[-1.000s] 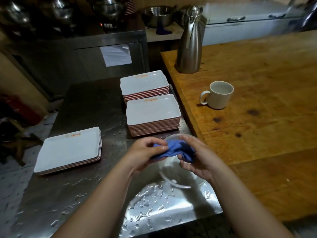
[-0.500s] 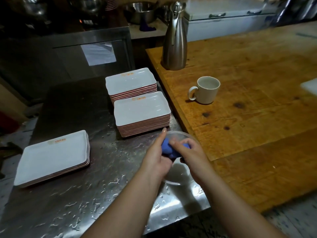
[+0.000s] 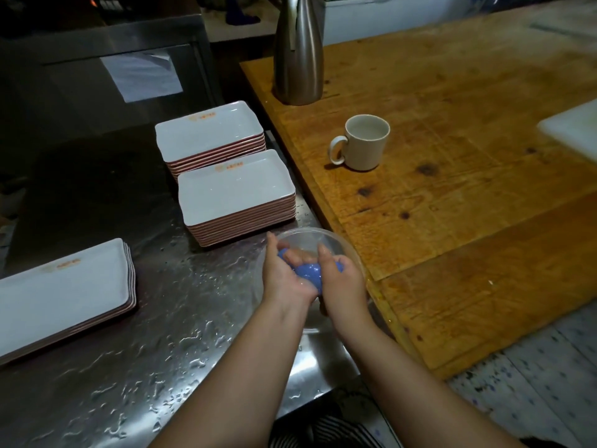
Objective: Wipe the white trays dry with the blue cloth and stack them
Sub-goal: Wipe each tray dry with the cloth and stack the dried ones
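**Wringing the cloth over the bowl**

Gripping a wet blue cloth (image 3: pixel 309 275) from both sides, the left hand (image 3: pixel 284 279) and right hand (image 3: pixel 341 281) squeeze it into a tight wad between them. Both hands clenched round the cloth; only a bulge of it shows between the palms.

Hands sit over a clear bowl (image 3: pixel 326 237), which stands at the right edge of the steel counter (image 3: pixel 155 367), just beside the wooden table (image 3: pixel 468 189).

Counter: wet, beaded with water.

Trays, white, rectangular, in three stacks on the counter:
- near stack (image 3: pixel 235 194), just beyond the bowl, tall, pinkish edges showing.
- far stack (image 3: pixel 208 134), touching or almost touching the near stack's back edge; cannot tell which.
- left stack (image 3: pixel 61 294), lower, well apart from the other two, cut by the frame edge.

Each top tray carries a small orange mark near its far edge; too small to read.

Table: mug (image 3: pixel 363 142), upright, handle to the left. Steel jug (image 3: pixel 298 50) behind it at the table's far corner. White board (image 3: pixel 571 127) at the right edge, partly out of frame.
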